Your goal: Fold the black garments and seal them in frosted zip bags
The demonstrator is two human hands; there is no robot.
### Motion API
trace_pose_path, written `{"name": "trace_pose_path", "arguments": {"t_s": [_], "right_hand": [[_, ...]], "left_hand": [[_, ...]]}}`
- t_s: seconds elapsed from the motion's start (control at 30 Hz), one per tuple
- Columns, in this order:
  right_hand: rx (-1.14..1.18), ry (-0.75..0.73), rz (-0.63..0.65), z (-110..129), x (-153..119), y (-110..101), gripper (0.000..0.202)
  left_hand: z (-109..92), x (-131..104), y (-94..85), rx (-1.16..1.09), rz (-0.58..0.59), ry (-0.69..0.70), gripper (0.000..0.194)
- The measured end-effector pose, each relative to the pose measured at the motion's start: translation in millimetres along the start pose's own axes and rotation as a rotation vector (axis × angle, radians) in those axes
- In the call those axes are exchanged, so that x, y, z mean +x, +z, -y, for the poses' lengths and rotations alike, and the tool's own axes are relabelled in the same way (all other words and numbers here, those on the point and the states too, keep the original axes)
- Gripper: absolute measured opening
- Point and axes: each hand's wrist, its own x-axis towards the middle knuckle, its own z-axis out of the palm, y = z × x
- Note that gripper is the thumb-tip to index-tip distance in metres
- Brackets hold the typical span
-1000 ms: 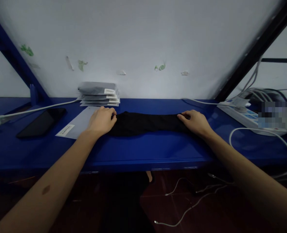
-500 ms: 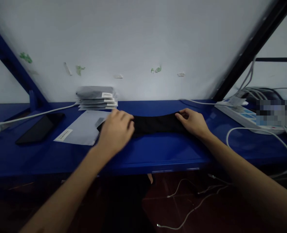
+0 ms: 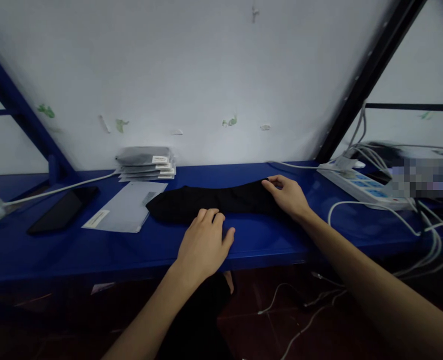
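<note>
A long strip of black cloth [image 3: 214, 200] lies across the blue table; its exact kind cannot be made out. It widens to a blunt point at the left and shows soft wrinkles. My right hand [image 3: 287, 195] pinches its right end between thumb and fingers. Below the cloth's lower edge rests my left hand [image 3: 204, 242], fingers bent a little and thumb spread, fingertips at the fabric. Just left of the cloth is a flat translucent bag [image 3: 126, 207] with a white label, close to the cloth's left tip.
A stack of labelled grey bags [image 3: 144, 162] stands against the wall. A black phone [image 3: 64, 210] lies at the left near a white cable. On the right sit a white power strip [image 3: 364, 185] and tangled cables. The blue table [image 3: 251, 245] ends at a front edge.
My left hand has let go of the cloth's left part and moved down and right, uncovering the left end. My right hand keeps its pinch. The view has shifted slightly.
</note>
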Motion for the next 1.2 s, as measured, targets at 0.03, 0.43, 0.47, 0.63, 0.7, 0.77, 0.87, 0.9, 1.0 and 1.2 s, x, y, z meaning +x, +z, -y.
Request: {"name": "trace_pose_path", "arguments": {"t_s": [0.03,0.43,0.47,0.63,0.7,0.77,0.87,0.9,1.0,1.2], "right_hand": [[0.107,0.068,-0.002,2.6,-1.5,-2.9,0.029],[0.619,0.198,0.277,97.4,-0.5,-30.0,0.018],[0.614,0.176,0.290,105.9,-0.5,-24.6,0.017],[0.709,0.210,0.360,144.0,-7.8,15.8,0.012],[0.711,0.255,0.398,153.5,-11.4,35.6,0.009],[0.691,0.296,0.434,157.0,-14.2,56.5,0.005],[0.640,0.355,0.498,152.6,-17.3,87.1,0.003],[0.612,0.373,0.520,149.7,-18.3,95.9,0.005],[0.518,0.376,0.562,140.7,-20.7,113.8,0.011],[0.023,-0.148,0.580,124.6,-19.3,105.4,0.031]], "left_hand": [[-0.9,-0.1,0.0,-0.002,-0.005,0.009,0.028],[-6.0,-7.8,-3.0,-0.039,0.024,0.266,0.023],[-6.4,-8.5,-3.1,-0.039,0.028,0.277,0.025],[-7.0,-10.6,-1.5,-0.009,0.036,0.346,0.030],[-7.0,-11.1,-1.4,-0.004,0.043,0.355,0.032],[-7.2,-11.5,-2.2,-0.004,0.051,0.352,0.034],[-7.8,-12.0,-4.1,-0.014,0.065,0.341,0.037],[-8.0,-12.2,-4.7,-0.020,0.073,0.336,0.037],[-8.3,-12.6,-6.3,-0.059,0.088,0.316,0.035],[-7.2,-11.8,-12.3,-0.237,0.083,0.235,0.027]]}}
